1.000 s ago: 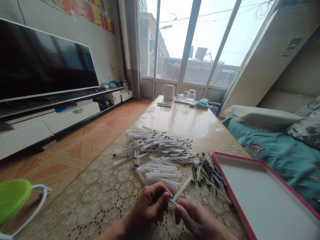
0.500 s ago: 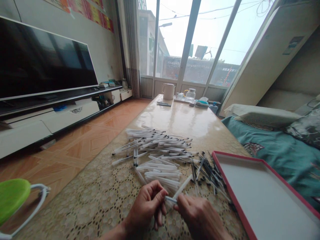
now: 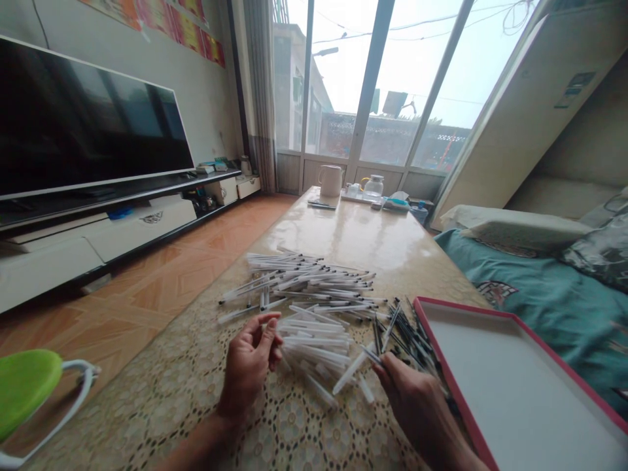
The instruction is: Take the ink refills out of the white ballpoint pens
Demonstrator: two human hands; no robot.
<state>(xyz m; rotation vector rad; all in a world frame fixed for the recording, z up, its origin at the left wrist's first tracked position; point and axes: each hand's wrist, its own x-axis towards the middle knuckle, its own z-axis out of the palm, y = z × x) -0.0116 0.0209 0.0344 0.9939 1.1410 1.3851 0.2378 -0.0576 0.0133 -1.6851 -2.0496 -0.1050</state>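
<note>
Beside dark rods (image 3: 415, 333), tray (image 3: 520, 386) (white-floored)

The bare, loosely curled left hand (image 3: 248, 363) stays well apart from the bare right hand (image 3: 416, 394), its fingers pinched.

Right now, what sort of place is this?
Probably a home living room: a wide television on a low cabinet, a long table, and a bed or couch with a teal cover.
</note>
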